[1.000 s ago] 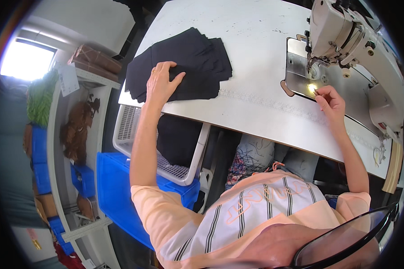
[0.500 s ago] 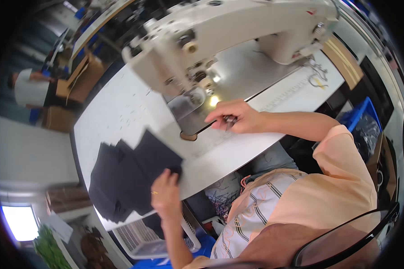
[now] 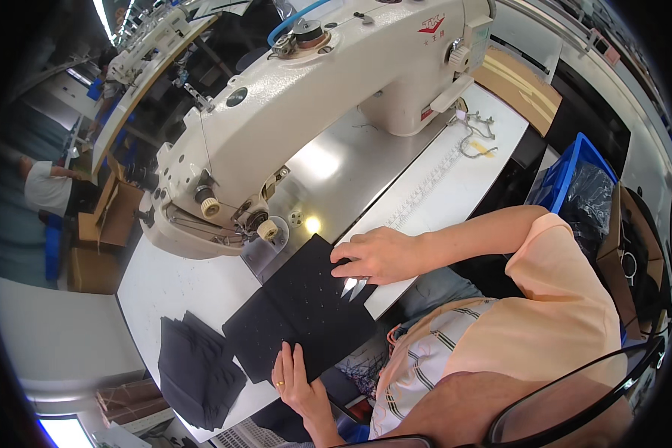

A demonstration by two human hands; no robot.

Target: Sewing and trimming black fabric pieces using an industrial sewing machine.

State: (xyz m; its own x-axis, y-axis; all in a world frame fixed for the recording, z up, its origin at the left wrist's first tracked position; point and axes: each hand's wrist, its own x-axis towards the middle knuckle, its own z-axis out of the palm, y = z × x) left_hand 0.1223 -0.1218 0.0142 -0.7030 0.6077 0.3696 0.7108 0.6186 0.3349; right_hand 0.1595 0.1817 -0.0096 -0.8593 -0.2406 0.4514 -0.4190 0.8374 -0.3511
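A square black fabric piece [image 3: 299, 313] lies on the white table [image 3: 164, 287], one corner just in front of the needle area [image 3: 267, 233] of the white sewing machine [image 3: 313, 112]. My left hand [image 3: 295, 377] grips the near edge of the piece, fingers laid flat on top. My right hand [image 3: 377, 254] presses on its right corner, and the pale blades of small thread snips [image 3: 355, 287] stick out from under the palm. A stack of black fabric pieces [image 3: 194, 369] sits at the table's near left.
A blue crate [image 3: 567, 179] with dark cloth stands to the right of the table. Brown cardboard boxes [image 3: 104, 224] are on the floor at the left, near another person in a white top [image 3: 46, 188]. A printed ruler strip [image 3: 425, 198] runs along the table edge.
My left hand has brought one black piece from the stack over to the machine. My right hand has come off the needle area onto the piece. My view has swung toward the machine.
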